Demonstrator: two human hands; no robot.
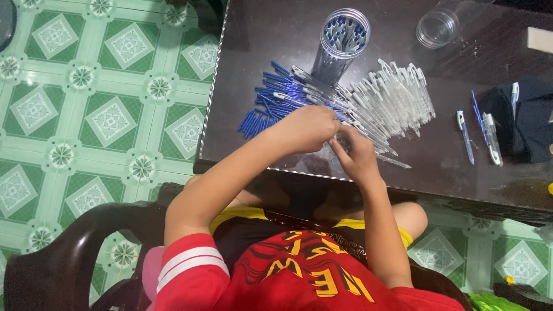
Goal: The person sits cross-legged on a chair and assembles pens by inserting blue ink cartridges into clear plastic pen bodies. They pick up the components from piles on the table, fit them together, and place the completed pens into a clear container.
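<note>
Dark glossy table [288,34] over green patterned floor tiles [109,121]. Left hand [308,128] clenched, right hand [357,155] pinching a clear pen barrel [337,141] at table's near edge, beside fanned pen pile [345,101]; clear jar of pens [341,43] behind

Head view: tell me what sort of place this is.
Probably a home used for piecework: green patterned floor tiles, a dark table heaped with pen parts, a jar of pens, hands working seated.

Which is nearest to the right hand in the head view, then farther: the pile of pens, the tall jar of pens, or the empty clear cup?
From the right hand:
1. Pile of pens, just above the fingers.
2. Tall jar of pens, behind the pile.
3. Empty clear cup, at the far right end of the table.
</note>
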